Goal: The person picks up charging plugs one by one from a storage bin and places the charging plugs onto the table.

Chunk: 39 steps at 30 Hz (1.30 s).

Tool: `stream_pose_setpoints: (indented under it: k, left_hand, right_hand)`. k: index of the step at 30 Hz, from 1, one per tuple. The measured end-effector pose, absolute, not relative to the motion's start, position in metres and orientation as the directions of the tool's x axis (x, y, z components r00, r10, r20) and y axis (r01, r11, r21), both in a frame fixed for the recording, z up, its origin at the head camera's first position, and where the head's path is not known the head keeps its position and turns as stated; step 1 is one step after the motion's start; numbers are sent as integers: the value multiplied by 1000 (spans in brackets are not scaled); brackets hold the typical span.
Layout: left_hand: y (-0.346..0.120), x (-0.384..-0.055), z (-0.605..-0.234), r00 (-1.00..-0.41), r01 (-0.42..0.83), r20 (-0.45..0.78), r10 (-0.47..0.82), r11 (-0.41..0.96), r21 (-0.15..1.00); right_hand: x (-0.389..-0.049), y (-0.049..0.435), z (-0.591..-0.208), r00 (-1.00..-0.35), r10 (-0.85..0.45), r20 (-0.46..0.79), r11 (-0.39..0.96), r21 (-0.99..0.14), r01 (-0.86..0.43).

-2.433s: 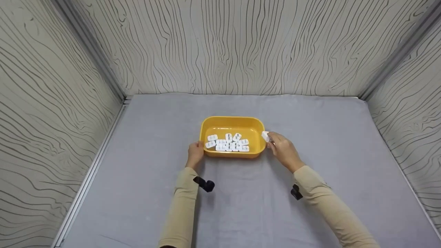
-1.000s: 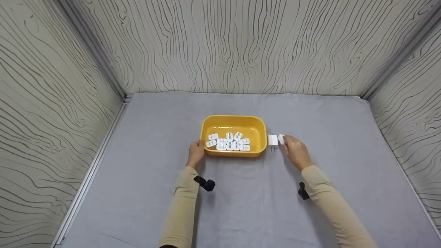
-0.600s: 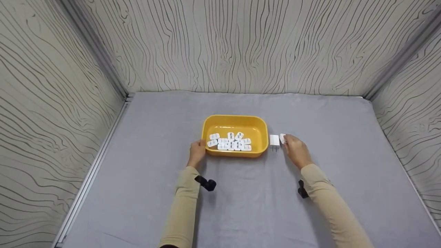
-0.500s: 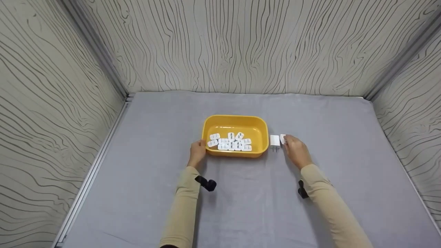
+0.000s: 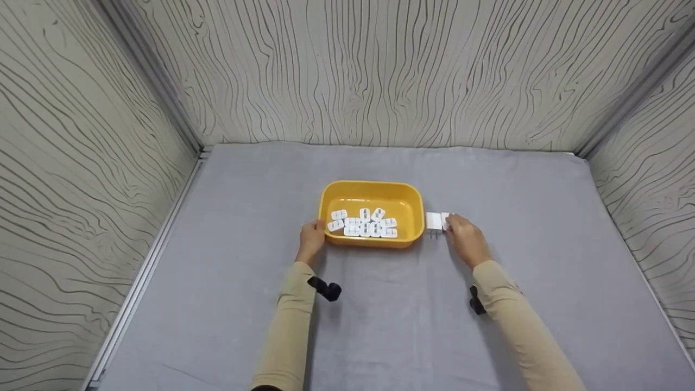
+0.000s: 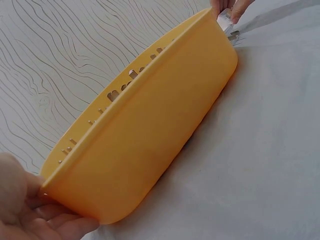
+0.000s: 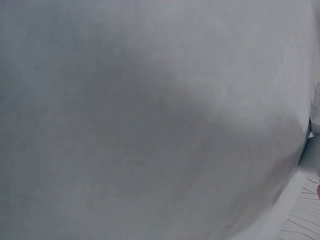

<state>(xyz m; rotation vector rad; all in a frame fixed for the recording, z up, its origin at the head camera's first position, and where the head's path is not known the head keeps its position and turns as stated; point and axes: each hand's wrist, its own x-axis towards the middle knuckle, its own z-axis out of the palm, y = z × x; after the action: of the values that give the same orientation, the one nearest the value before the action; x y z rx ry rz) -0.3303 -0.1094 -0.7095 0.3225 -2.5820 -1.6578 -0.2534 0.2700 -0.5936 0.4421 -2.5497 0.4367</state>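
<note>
A yellow plastic basin (image 5: pixel 371 187) sits mid-table with several white plug adapters (image 5: pixel 352 231) inside, their metal prongs facing up. My left hand (image 5: pixel 311 239) grips the basin's left end; in the left wrist view its thumb is at the rim and its fingers lie under the outer wall. Just right of the basin, one white plug adapter (image 5: pixel 433 221) lies on the cloth with its prongs toward me. Against its right side is a second white plug adapter (image 5: pixel 446 220), pinched by my right hand (image 5: pixel 466 237) and partly hidden by the fingers.
A grey cloth (image 5: pixel 374 326) covers the table. Wood-grain panels (image 5: pixel 347 76) stand behind and on both sides, with metal rails at the corners. A black camera (image 5: pixel 326 289) is strapped to the left wrist, another (image 5: pixel 476 300) to the right.
One adapter carried by the right hand has been set down right of the basin. The right hand now holds another, which has turned flatter and moved up against the first. The left hand stays put.
</note>
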Motion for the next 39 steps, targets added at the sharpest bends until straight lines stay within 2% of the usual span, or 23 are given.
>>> stream_pose_setpoints:
  k: [4, 6, 8, 11, 14, 18, 21, 27, 30, 32, 34, 39]
  left_hand:
    - [-106, -319, -684, -976, -166, -94, -196, 397, 902]
    - [-113, -343, -730, -976, -158, -85, -199, 387, 908]
    - [-118, -360, -762, -977, -152, -79, -201, 383, 911]
    - [-121, -368, -778, -977, -142, -66, -203, 390, 910]
    - [-119, -363, -769, -976, -129, -38, -215, 430, 893]
    - [-114, -347, -739, -977, -131, -29, -213, 483, 866]
    - [-115, -349, -743, -978, -142, -53, -202, 462, 876]
    - [-127, -400, -837, -975, -182, -103, -197, 441, 879]
    - [-130, -412, -859, -978, -174, -101, -184, 444, 879]
    - [-130, -409, -854, -978, -171, -98, -183, 443, 880]
    - [-127, -395, -830, -979, -163, -91, -182, 430, 888]
    - [-115, -342, -735, -984, -111, -45, -175, 390, 914]
  right_hand:
    - [-253, 271, -596, -814, -230, 534, 887, -228, -401]
    - [-253, 271, -597, -808, -239, 538, 884, -223, -411]
    - [-253, 271, -598, -809, -247, 534, 883, -220, -414]
    - [-251, 271, -599, -816, -253, 519, 887, -213, -411]
    - [-250, 271, -598, -818, -260, 512, 888, -206, -412]
    - [-249, 270, -599, -812, -267, 519, 886, -198, -419]
    - [-249, 270, -600, -810, -264, 524, 888, -196, -416]
    - [-249, 269, -601, -805, -247, 540, 895, -192, -403]
    - [-248, 268, -600, -807, -243, 538, 892, -204, -405]
    - [-247, 266, -598, -807, -249, 535, 888, -207, -411]
    - [-247, 264, -597, -802, -260, 538, 882, -206, -424]
    - [-246, 257, -594, -779, -285, 558, 869, -193, -456]
